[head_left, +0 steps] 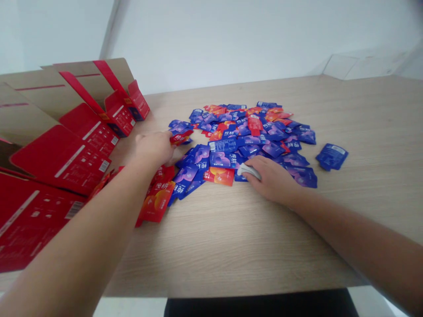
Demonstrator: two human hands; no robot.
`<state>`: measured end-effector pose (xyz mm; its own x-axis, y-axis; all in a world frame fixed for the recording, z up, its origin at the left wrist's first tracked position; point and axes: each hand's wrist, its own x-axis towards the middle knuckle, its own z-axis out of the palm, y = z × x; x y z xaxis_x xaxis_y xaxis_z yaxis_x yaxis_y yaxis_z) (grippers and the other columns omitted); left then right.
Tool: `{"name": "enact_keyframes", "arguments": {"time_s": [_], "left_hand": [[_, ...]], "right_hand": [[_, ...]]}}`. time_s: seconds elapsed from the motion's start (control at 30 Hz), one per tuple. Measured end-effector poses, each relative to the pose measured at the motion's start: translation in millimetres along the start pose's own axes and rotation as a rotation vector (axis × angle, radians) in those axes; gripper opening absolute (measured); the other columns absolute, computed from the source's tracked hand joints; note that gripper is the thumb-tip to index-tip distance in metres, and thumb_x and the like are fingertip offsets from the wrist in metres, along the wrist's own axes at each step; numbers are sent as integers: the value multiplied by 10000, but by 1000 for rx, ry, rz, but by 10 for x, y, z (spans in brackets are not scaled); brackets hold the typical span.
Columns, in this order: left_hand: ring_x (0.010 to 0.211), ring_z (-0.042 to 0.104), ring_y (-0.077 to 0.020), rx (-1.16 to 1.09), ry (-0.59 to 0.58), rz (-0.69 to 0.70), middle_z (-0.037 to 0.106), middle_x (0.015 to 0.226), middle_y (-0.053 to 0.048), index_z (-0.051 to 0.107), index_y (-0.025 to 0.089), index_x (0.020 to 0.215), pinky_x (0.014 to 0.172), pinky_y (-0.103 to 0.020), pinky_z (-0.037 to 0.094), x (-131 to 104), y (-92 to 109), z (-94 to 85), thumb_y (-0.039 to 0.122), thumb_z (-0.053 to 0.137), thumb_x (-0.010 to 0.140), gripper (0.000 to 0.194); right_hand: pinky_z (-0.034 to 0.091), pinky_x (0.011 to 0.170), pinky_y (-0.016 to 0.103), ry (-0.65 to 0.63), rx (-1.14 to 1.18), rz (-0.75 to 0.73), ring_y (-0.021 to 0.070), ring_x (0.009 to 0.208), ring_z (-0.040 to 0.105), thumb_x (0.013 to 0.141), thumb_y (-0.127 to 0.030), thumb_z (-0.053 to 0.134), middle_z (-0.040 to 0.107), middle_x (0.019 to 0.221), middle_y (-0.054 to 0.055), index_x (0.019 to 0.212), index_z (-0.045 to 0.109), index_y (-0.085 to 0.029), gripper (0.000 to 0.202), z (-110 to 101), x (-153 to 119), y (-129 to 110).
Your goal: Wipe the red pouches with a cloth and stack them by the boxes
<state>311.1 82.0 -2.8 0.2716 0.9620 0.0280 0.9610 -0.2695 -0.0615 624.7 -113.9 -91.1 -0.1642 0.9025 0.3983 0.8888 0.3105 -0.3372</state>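
On woodgrain table (231,246), both hands touch glossy flat sachets (244,136).

We saw a pale wooden table (363,132) carrying a heap of blue and red sachets (244,136) beyond our fingertips, flattened red cartons (62,158) outside the left fingers, two blue sachets (332,156) apart, past the right fingers.

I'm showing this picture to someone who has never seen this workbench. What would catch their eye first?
First, the big heap of blue and red packets spread over the middle of the wooden table. Next, the two hands at its near edge: the left hand grips red packets, the right hand rests on the pile with a white cover on one finger. Last, the red folded cartons lined up at the left.
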Motion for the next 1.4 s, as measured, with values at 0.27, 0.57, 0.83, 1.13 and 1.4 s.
{"name": "enact_keyframes", "arguments": {"time_s": [0.27, 0.57, 0.83, 1.13, 1.4], "left_hand": [[945, 730, -343, -402, 175, 85, 764, 1076, -128, 683, 176, 1256, 833, -426, 551, -716, 541, -166, 486, 606, 1007, 405], [775, 719, -253, -895, -374, 330, 778, 947, -60, 699, 212, 1149, 605, -323, 486, -1380, 1099, 474, 531, 825, 853, 453], [1248, 698, -380, -478, -82, 535, 668, 1441, -195, 477, 179, 1582, 990, -487, 569, -1541, 973, 308, 629, 662, 1001, 758], [1573, 441, -384, -511, -188, 812, 377, 1734, -212, 252, 181, 1713, 1276, -559, 396, -1371, 987, 596, 757, 839, 812, 1220], [1620, 326, -417, -405, -255, 723, 267, 1766, -230, 144, 167, 1746, 1305, -589, 338, -1424, 1067, 540, 674, 849, 837, 1257]], "right_hand": [[587, 937, 496, -9, 5, -7, 327, 1101, 708, 1046, -348, 615, 730, 1197, 130, 1193, 653, -241, 186, -11, 1, -2], [574, 900, 482, 118, 91, 57, 320, 1033, 701, 1017, -304, 634, 713, 1114, 116, 1158, 624, -250, 152, -75, -49, -22], [582, 890, 464, 71, 102, -37, 304, 1020, 705, 1015, -293, 646, 727, 1111, 111, 1166, 637, -252, 157, -202, -153, -124], [565, 992, 408, -439, 279, -299, 243, 1100, 705, 990, -192, 674, 762, 1144, 55, 1057, 755, -248, 120, -343, -260, -456], [535, 1049, 456, -302, 111, -172, 273, 1121, 685, 1006, -208, 641, 753, 1142, 107, 1077, 754, -202, 133, -160, -180, -346]]}}
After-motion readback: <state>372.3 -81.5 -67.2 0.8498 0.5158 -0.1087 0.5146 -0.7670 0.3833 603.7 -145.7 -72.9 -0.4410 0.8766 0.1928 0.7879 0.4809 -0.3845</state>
